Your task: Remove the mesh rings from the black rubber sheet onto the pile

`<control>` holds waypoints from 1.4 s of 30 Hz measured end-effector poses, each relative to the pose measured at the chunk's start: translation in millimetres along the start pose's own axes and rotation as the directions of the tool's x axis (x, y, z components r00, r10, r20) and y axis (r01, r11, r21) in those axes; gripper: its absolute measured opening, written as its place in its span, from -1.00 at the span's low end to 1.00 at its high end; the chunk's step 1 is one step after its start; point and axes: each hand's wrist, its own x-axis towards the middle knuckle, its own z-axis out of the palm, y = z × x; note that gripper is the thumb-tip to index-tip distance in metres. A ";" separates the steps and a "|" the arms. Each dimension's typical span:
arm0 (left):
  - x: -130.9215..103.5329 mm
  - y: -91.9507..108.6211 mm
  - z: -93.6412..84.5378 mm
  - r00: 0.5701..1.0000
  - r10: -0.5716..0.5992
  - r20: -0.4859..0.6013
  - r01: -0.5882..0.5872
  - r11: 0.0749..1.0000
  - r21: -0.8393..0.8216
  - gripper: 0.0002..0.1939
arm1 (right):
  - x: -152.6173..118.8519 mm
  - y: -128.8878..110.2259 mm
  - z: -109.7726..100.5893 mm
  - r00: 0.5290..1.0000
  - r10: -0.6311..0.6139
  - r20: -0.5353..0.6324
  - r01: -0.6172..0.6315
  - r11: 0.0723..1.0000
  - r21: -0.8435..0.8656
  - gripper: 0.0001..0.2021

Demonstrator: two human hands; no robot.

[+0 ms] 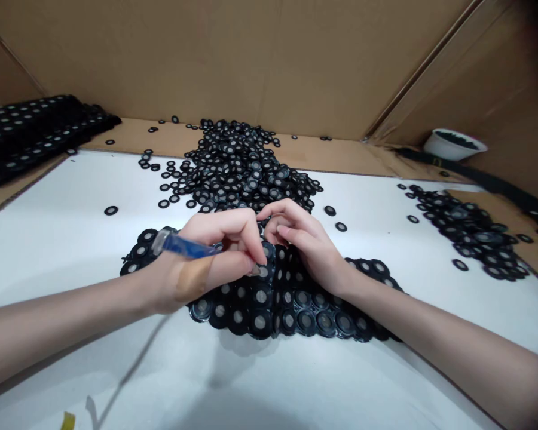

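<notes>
My left hand (219, 242) is closed around a blue-handled tool (186, 245); its clear end points left, and a small metal tip shows by the thumb. A tan bandage (192, 278) covers the base of that thumb. Below both hands lies a sheet of joined black discs (260, 321) with grey centres, raised in a fold near the middle. My right hand (302, 242) is over this fold, its fingers curled and its index fingertip close to my left hand. What the right fingertips pinch, if anything, is hidden.
Behind the hands is a heap of loose black discs (237, 167). A smaller pile (475, 233) lies at the right, below a white bowl (452, 145). More disc sheets (31, 134) are stacked at left. Cardboard walls (251, 60) enclose the white table (63, 251).
</notes>
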 end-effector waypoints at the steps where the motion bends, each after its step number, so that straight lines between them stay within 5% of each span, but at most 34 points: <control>1: 2.7 -2.0 -0.8 0.999 -0.016 0.032 0.017 0.999 -0.030 -0.88 | 0.1 0.7 0.0 1.000 -0.015 -0.014 0.015 0.999 0.038 -0.77; 6: 18.3 -15.8 -5.6 0.972 -0.105 0.211 0.150 0.966 -0.210 -0.89 | 0.7 2.3 -0.5 0.998 -0.055 -0.039 0.060 0.987 0.150 -0.79; 10: 25.2 -12.6 -3.9 0.924 -0.242 0.296 0.287 0.950 -0.120 -0.95 | 0.8 2.2 -0.7 0.996 -0.074 -0.041 0.080 0.983 0.164 -0.79; 19: 29.8 -11.4 -5.3 0.961 -0.141 0.238 0.182 0.970 -0.162 -0.92 | -0.3 -1.6 -2.5 0.999 -0.027 -0.035 0.034 0.979 0.201 -0.79; 31: 20.1 -7.8 -3.6 0.973 -0.071 0.219 0.069 0.997 0.019 -0.91 | -0.8 -2.7 -3.0 1.000 -0.019 -0.014 0.022 0.975 0.220 -0.79; 42: 8.8 -20.3 -15.5 0.967 -0.210 0.147 0.201 0.977 0.071 -0.93 | -0.7 -5.1 3.1 1.000 -0.014 0.028 0.018 0.989 -0.148 -0.86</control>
